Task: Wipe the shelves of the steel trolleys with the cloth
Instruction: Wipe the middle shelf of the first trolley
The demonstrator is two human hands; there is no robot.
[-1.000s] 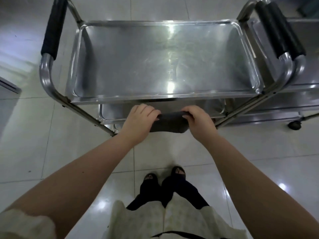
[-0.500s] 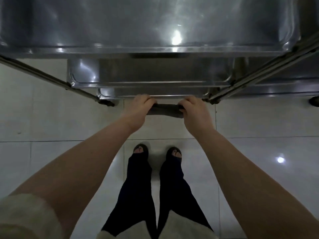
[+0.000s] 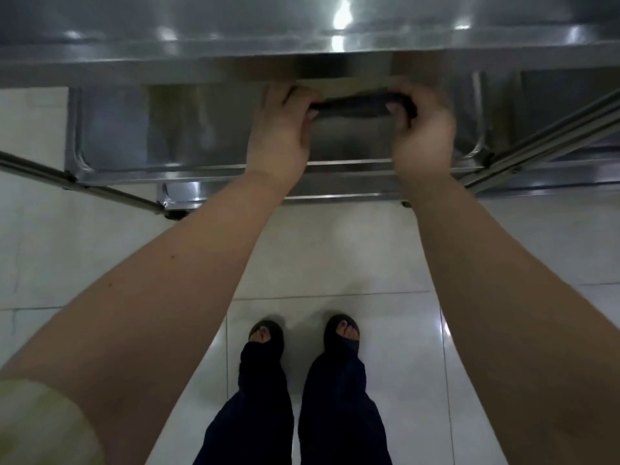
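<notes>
From the head camera, looking steeply down, one steel trolley [image 3: 235,62] fills the top of the frame, with three shelves stacked in view: the top shelf [image 3: 302,25] nearest the camera, a middle shelf [image 3: 201,129] beneath it, and the front edge of a bottom shelf [image 3: 335,191] lower still. Two bare hands reach in over the middle shelf, under the lip of the top one. The left hand [image 3: 280,135] and the right hand [image 3: 424,132] each clench one end of a single dark cloth [image 3: 352,105], which is stretched in a narrow band between them above the middle shelf. Whether it touches the steel I cannot tell. Two slanted frame tubes [image 3: 543,142] run at the right. Below, on a pale tiled floor [image 3: 335,256], stand two feet in open-toed dark shoes [image 3: 342,333].
</notes>
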